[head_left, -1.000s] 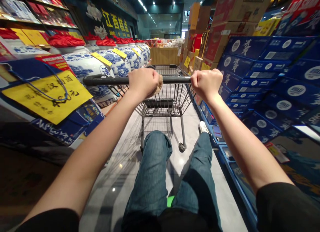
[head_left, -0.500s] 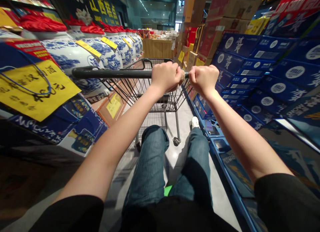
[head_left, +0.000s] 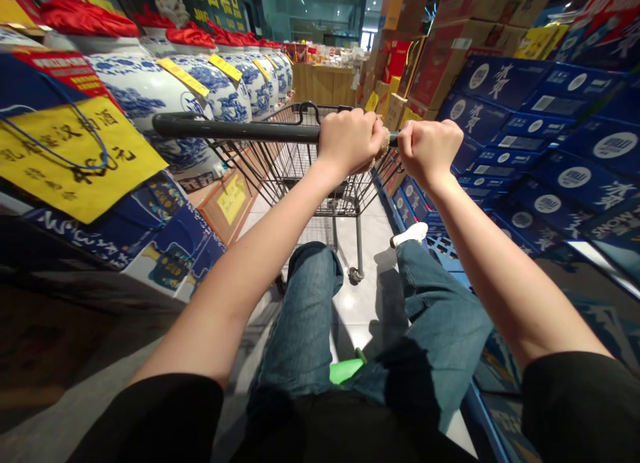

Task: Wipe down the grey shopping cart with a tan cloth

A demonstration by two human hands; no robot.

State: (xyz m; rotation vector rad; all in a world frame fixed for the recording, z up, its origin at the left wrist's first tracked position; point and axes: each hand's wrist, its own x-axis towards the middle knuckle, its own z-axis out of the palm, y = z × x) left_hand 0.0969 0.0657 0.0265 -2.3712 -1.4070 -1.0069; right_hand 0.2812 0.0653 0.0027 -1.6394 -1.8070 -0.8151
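Observation:
A black wire shopping cart [head_left: 260, 131] stands in front of me, its handlebar running left to right. My left hand [head_left: 351, 140] is closed round the middle of the bar. Close beside it, my right hand [head_left: 431, 150] grips the bar toward its right end. A brownish, rough-textured thing [head_left: 384, 143] shows at the inner side of my left hand; I cannot tell what it is. Below the handlebar the wire basket is partly hidden by my hands and forearms.
Large blue-and-white jars [head_left: 135, 90] with red cloth tops line the left, behind a blue box with a yellow sign [head_left: 80, 156]. Blue cartons [head_left: 505, 80] are stacked high on the right. A wooden counter [head_left: 325, 83] stands ahead. Something green [head_left: 346, 370] shows between my legs.
My right leg has swung outward, its white shoe now turned to the right. In view, the cart handle and both hands have shifted slightly right and up. The grip is unchanged.

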